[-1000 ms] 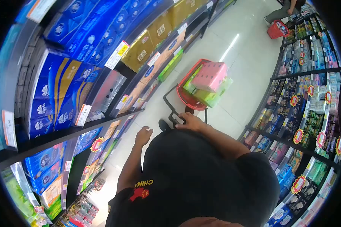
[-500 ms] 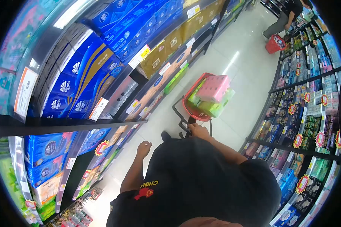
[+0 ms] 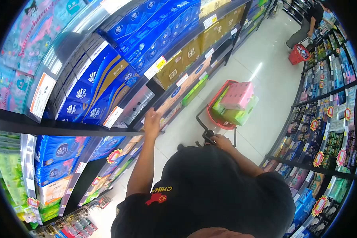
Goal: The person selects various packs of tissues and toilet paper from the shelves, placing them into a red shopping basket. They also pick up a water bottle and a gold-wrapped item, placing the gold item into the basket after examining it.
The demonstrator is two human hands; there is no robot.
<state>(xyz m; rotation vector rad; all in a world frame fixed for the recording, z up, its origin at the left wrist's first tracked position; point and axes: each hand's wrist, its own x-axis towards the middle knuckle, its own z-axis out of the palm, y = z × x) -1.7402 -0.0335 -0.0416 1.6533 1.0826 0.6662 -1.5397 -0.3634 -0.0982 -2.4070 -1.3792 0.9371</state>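
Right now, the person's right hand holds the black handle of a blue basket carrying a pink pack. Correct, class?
Not blue: the head view shows the basket is red. The right hand does hold its black handle, and the basket carries a pink pack.

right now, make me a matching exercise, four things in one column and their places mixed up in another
Things
1. right hand
2. pink pack
3. left hand
4. farther red basket

Places
A. beside another person
B. at the shelves on the left
C. on a black handle
D. with green packs in the nearer red basket

Pairs: 1-C, 2-D, 3-B, 4-A
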